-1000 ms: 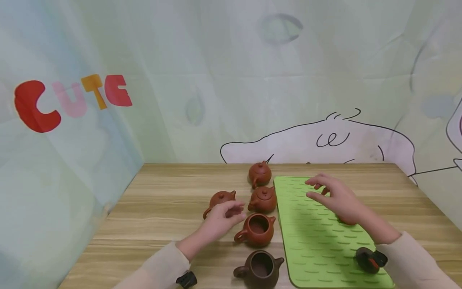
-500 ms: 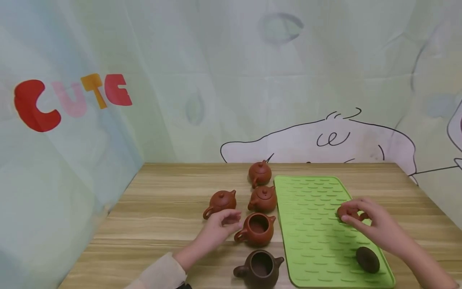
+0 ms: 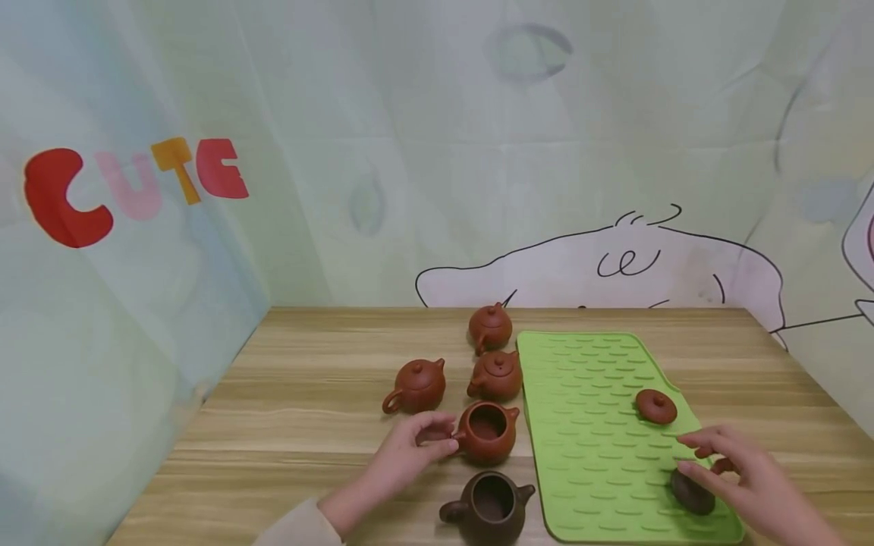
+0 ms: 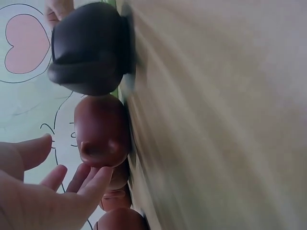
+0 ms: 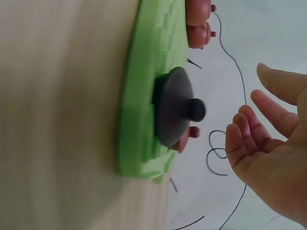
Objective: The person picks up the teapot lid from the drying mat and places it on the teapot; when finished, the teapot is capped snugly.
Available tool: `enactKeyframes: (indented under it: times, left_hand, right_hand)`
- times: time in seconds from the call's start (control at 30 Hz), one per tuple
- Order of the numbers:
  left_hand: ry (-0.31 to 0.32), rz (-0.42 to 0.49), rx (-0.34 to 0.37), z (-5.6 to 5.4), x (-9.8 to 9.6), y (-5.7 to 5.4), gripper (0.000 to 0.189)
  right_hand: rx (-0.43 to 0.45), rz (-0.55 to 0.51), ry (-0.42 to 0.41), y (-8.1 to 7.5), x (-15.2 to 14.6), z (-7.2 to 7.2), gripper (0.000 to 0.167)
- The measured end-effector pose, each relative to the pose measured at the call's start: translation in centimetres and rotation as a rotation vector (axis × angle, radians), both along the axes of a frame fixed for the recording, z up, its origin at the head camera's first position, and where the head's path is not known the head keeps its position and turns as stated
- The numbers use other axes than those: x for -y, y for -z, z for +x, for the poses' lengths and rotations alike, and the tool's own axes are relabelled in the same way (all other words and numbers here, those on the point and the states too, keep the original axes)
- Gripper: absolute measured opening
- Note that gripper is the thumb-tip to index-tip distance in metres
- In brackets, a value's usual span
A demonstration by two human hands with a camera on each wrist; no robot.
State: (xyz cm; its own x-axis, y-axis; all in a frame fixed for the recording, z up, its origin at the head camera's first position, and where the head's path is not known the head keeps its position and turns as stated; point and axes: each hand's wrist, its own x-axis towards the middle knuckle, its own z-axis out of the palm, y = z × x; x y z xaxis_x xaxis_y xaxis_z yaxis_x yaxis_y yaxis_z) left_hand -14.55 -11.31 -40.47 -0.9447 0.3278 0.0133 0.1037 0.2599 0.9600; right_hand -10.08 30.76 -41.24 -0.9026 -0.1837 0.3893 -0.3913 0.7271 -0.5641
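My left hand (image 3: 404, 459) is at the handle side of a lidless reddish-brown teapot (image 3: 488, 434). In the left wrist view its thumb stands apart from its fingers (image 4: 91, 189), which reach beside that pot's handle; whether they touch it I cannot tell. Nearer me stands a lidless dark brown teapot (image 3: 492, 509). My right hand (image 3: 751, 478) hovers by a dark lid (image 3: 693, 497), thumb and fingers apart. The right wrist view shows this lid (image 5: 175, 108) knob up, with a gap to the hand. A reddish-brown lid (image 3: 656, 407) lies farther back.
Both lids lie on a green ridged mat (image 3: 587, 455) on the wooden table (image 3: 287, 425). Three lidded reddish-brown teapots, one at the back (image 3: 490, 327), one by the mat (image 3: 496, 377) and one farther left (image 3: 419, 387), stand behind the lidless pots. A printed curtain hangs behind.
My right hand has come from the mat's far part, past the reddish-brown lid, toward the dark lid near me. My left hand has shifted slightly nearer me, to the lidless reddish-brown teapot's handle.
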Motion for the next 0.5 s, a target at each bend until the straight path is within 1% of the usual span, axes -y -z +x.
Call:
enactKeyframes:
  times: [0.17,0.23,0.3,0.4,0.47,0.5]
  left_hand:
    - [0.006,0.014,-0.001,1.2,0.7,0.2,0.040]
    - [0.007,0.012,-0.006,1.7,1.1,0.2,0.039]
    - [0.011,0.005,-0.003,2.2,1.4,0.3,0.038]
    - [0.029,0.008,0.054,2.9,1.7,0.5,0.038]
    - [0.049,0.014,0.102,3.3,1.9,0.6,0.039]
    - [0.060,0.021,0.133,3.5,1.9,0.7,0.039]
  right_hand:
    - [0.092,0.052,0.064,1.2,-0.9,0.9,0.023]
    - [0.131,0.061,0.060,1.5,-1.4,1.1,0.023]
    - [0.223,0.079,0.065,1.6,-1.7,1.1,0.024]
    - [0.376,0.108,0.084,1.5,-1.9,1.1,0.030]
    - [0.455,0.120,0.097,1.3,-2.0,1.0,0.034]
    - [0.472,0.122,0.101,1.3,-2.0,1.0,0.035]
